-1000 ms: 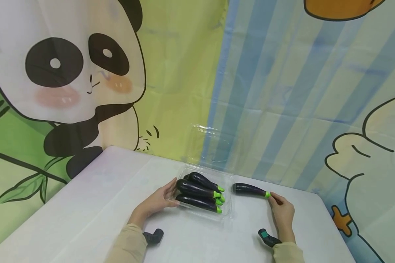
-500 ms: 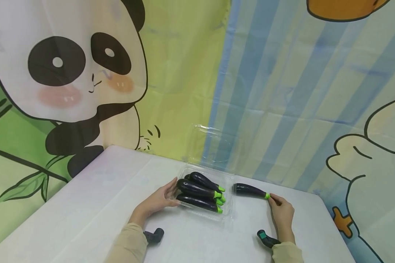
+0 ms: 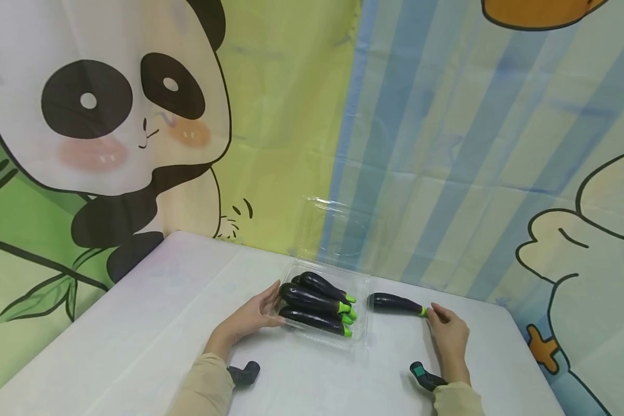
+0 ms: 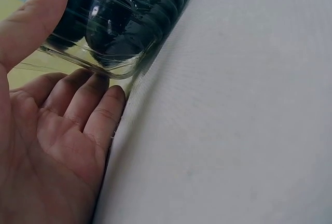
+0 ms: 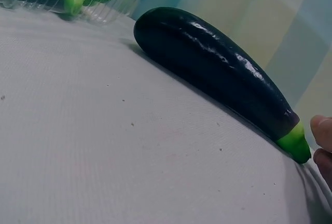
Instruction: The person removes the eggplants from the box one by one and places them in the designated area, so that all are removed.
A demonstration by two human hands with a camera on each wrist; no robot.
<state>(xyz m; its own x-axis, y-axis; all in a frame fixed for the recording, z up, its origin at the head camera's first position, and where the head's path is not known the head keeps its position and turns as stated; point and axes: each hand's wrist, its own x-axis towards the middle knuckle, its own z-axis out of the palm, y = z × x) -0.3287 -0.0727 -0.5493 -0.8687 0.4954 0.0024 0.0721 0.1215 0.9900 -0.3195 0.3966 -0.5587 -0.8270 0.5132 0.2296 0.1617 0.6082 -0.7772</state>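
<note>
Lidded clear plastic box (image 3: 361, 315): glossy purple-black eggplants (image 3: 312, 298) inside; left hand (image 3: 252, 312) grips its left end. Lone dark, green-stemmed eggplant (image 3: 397, 303) lies right of box. Right hand (image 3: 451, 337) has just slipped off that stem, grasping nothing; eggplant apparently released, outside box.

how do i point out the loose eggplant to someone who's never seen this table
On the white table, find the open clear plastic container by the person's left hand. Just right of it in the head view lies a dark purple eggplant, its green stem end toward the right hand. It alone is outside; the other eggplants are piled inside.
</note>
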